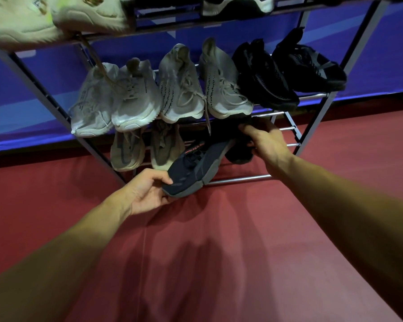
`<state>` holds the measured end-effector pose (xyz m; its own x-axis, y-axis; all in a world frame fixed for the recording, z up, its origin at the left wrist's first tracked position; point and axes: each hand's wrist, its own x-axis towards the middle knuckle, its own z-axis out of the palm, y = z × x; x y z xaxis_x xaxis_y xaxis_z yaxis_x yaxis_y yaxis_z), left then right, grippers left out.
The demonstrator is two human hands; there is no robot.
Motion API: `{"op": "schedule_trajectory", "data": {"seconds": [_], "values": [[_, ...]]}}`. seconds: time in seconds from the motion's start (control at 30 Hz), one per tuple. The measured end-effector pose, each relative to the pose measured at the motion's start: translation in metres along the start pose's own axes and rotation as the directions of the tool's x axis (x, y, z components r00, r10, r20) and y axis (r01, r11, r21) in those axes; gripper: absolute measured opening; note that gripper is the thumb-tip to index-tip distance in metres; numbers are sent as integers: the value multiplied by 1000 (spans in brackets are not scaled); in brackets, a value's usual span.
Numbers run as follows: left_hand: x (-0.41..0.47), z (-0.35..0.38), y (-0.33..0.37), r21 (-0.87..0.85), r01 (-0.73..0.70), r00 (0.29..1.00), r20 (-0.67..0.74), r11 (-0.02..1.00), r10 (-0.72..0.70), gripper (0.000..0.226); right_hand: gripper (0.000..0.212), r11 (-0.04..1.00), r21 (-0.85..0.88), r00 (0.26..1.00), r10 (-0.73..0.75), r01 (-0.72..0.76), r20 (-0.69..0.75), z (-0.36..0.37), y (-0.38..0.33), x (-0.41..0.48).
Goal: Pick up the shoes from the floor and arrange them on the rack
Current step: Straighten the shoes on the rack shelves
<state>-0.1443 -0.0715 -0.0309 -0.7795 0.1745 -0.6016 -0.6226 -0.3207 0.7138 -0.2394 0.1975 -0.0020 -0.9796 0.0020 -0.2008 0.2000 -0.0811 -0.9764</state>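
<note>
A dark navy sneaker (193,168) with orange lettering lies tilted across the front bar of the rack's bottom shelf (240,178), its toe sticking out over the floor. My left hand (147,191) grips that toe from below. My right hand (265,145) is closed on a second dark shoe (239,152), holding its heel end under the middle shelf; most of this shoe is in shadow. Two beige sneakers (144,149) sit on the bottom shelf just left of the navy one.
The middle shelf carries two white sneakers (114,98), two grey knit ones (203,84) and two black ones (289,70). Cream shoes (56,17) rest on the top shelf. A dangling lace (207,119) hangs over the bottom shelf. Red floor (196,252) lies in front, a blue wall behind.
</note>
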Motion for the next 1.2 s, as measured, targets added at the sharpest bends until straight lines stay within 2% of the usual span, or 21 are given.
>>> {"op": "schedule_trajectory", "data": {"seconds": [0.07, 0.2, 0.3, 0.37, 0.43, 0.5, 0.57, 0.63, 0.8, 0.97, 1.1, 1.2], "values": [[-2, 2, -1, -44, -33, 999, -1, 998, 33, 66, 19, 1000, 1, 1000, -12, 12, -3, 7, 1, -1], [0, 9, -2, -93, -90, 996, -30, 992, 87, 61, 32, 1000, 12, 1000, 22, -22, 8, 18, 5, 0], [7, 18, 0, -101, -130, 991, -55, 986, 125, 51, 29, 996, -52, 975, 85, -75, 207, 25, 10, -1], [11, 27, 4, -72, -158, 985, -83, 985, 152, 44, 36, 982, -119, 915, 182, -149, 361, 30, 13, -3], [14, 36, 9, -61, -177, 980, -104, 982, 170, 37, 41, 954, -219, 857, 283, -206, 430, 34, 18, -4], [18, 42, 12, -43, -186, 974, -141, 982, 179, 30, 44, 940, -258, 832, 322, -224, 452, 36, 21, -4], [25, 46, 12, -23, -186, 966, -186, 982, 179, 24, 39, 940, -269, 839, 316, -211, 443, 37, 22, -5], [30, 49, 10, -24, -193, 956, -230, 981, 182, 35, 26, 941, -271, 858, 303, -201, 415, 38, 23, -4], [38, 55, 11, -20, -191, 935, -308, 981, 175, 31, 43, 932, -291, 916, 297, -216, 270, 44, 30, -1], [48, 67, 8, -92, -184, 914, -383, 979, 136, 15, 32, 932, -332, 976, 191, -148, 101, 59, 39, -2], [53, 75, 6, -159, -182, 914, -390, 970, 108, 12, 36, 903, -414, 992, 126, -115, 0, 62, 38, 0], [56, 75, 1, -166, -158, 926, -366, 973, 88, 22, 33, 804, -588, 996, 50, -88, -80, 56, 35, -4]]}}
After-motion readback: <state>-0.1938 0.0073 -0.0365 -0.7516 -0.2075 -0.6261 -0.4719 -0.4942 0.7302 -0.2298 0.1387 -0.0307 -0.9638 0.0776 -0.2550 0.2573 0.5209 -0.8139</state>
